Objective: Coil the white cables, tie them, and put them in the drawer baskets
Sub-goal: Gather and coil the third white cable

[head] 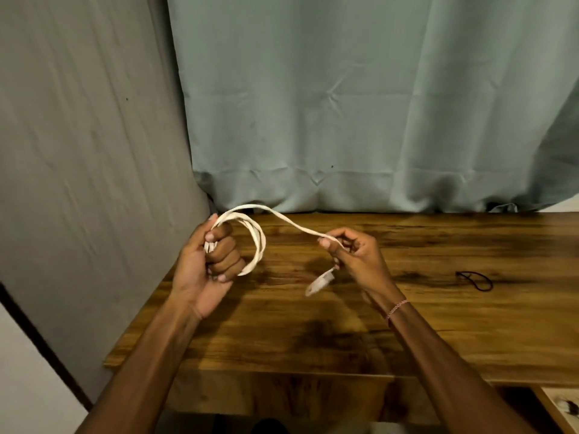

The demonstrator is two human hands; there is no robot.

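The left hand (209, 261), raised over the left end of the wooden table (407, 324), has its fingers curled round several loops of the white cable (258, 242), the coil arching out to the right of the fist. From the top of that coil one strand runs across to the right hand (354, 255), which pinches it between thumb and fingers, the blurred plug (319, 282) dangling just below. Further right, a black hair tie (474, 279) lies on the table, well apart from both hands.
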